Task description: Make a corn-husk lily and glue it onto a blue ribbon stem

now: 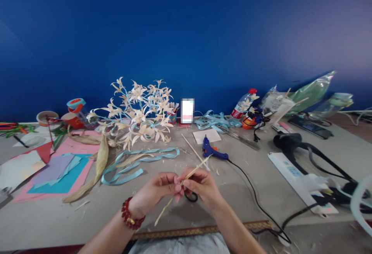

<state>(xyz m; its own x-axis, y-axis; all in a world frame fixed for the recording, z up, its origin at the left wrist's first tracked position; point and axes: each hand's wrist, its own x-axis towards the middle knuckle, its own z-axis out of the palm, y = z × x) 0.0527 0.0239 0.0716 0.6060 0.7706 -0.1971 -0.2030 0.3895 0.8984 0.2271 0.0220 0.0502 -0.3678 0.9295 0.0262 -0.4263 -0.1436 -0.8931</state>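
Close to the table's front edge, my left hand (166, 187) and my right hand (202, 186) meet, fingers pinched on a thin pale husk strip (164, 210). The strip slants from upper right, past my right fingers, down to a loose end at lower left. A black loop (192, 197), perhaps a scissors handle, shows under my right fingers; the rest is hidden. Beyond my hands lie a blue glue gun (213, 151), a thin wooden stick (192, 145) and a light blue ribbon (124, 176). Dried corn husks (101, 157) rest to the left.
Husk flowers (142, 110) stand at the back. Coloured papers (58, 172) cover the left side. More blue ribbon (216, 120), a bottle (243, 103) and a blurred-out phone screen (187, 110) are behind. On the right, a power strip (299, 182) and cables crowd the table.
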